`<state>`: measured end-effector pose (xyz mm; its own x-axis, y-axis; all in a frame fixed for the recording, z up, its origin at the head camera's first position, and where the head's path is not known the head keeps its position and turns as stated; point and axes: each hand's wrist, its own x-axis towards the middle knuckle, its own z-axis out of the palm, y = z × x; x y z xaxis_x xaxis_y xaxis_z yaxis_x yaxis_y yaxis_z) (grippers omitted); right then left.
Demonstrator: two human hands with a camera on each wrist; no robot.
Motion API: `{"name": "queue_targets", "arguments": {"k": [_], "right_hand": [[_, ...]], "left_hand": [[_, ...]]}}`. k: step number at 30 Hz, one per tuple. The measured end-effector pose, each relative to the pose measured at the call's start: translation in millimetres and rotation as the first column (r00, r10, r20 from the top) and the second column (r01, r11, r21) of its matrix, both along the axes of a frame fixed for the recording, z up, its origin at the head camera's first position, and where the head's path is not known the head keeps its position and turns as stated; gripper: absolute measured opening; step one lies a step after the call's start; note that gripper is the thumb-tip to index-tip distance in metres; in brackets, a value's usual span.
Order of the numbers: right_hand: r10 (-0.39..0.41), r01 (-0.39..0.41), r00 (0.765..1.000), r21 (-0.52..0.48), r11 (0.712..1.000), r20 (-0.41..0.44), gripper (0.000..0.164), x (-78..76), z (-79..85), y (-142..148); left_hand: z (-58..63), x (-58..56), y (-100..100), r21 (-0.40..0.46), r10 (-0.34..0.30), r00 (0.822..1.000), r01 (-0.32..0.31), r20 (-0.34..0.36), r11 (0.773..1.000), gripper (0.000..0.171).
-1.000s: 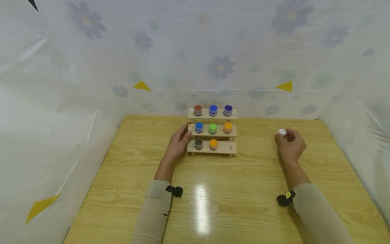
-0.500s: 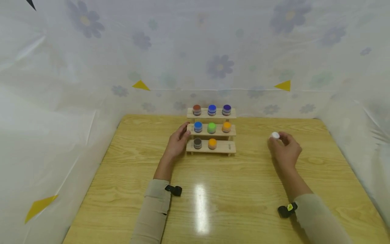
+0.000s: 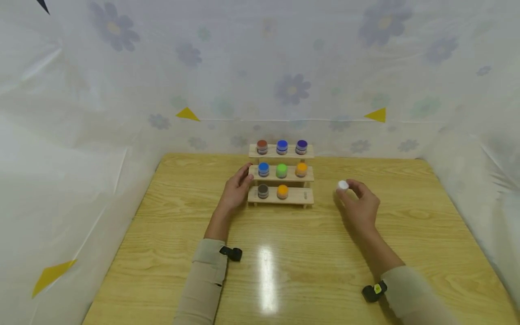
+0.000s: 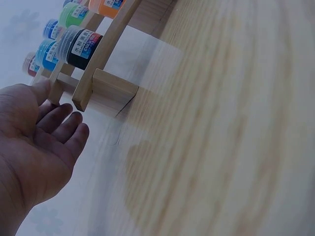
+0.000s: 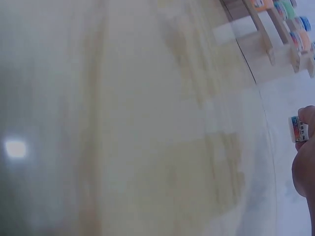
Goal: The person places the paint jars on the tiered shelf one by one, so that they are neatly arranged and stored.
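Note:
A small paint jar with a white lid (image 3: pixel 343 185) is pinched between the thumb and fingers of my right hand (image 3: pixel 360 208), to the right of a three-tier wooden rack (image 3: pixel 295 197). Its printed label faces the right wrist view, where the same jar (image 5: pixel 299 130) is partly covered by fingers. My left hand (image 3: pixel 235 190) holds the left end of the rack at the middle tier, thumb at the front. In the left wrist view the thumb (image 4: pixel 41 92) lies against the tier end and the other fingers curl behind it.
Paint jars stand on the rack: brown, blue and purple (image 3: pixel 301 146) on top; blue, green (image 3: pixel 281 170) and orange in the middle; black (image 3: pixel 263 191) and yellow-orange (image 3: pixel 282 191) at the front left and middle. A flowered plastic sheet (image 3: pixel 243 67) hangs behind the wooden table (image 3: pixel 183 189).
My right hand has moved left and slightly nearer to me with the white-lidded paint jar, closing on the rack. My left hand stays at the rack's left end.

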<state>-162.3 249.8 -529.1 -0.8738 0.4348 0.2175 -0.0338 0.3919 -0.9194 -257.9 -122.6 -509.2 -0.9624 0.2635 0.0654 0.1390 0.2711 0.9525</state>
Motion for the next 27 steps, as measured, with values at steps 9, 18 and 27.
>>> {"name": "queue_targets", "arguments": {"k": [9,18,27], "right_hand": [[0.169,-0.165,0.979,0.041,0.985,-0.113,0.039,-2.2,0.3,-40.3],[0.272,-0.258,0.950,0.103,0.961,-0.155,0.037,-5.6,2.3,-73.8],[0.300,-0.284,0.945,0.124,0.951,-0.128,0.038,-10.0,2.4,-88.8]], "left_hand": [[-2.0,-0.3,-1.5,-0.016,-0.003,1.000,0.003,-0.007,1.000,0.057],[0.0,0.5,-1.8,-0.036,-0.007,1.000,0.007,-0.018,0.999,0.056],[1.6,2.2,-1.7,-0.039,-0.007,1.000,0.007,-0.018,0.999,0.058]]}}
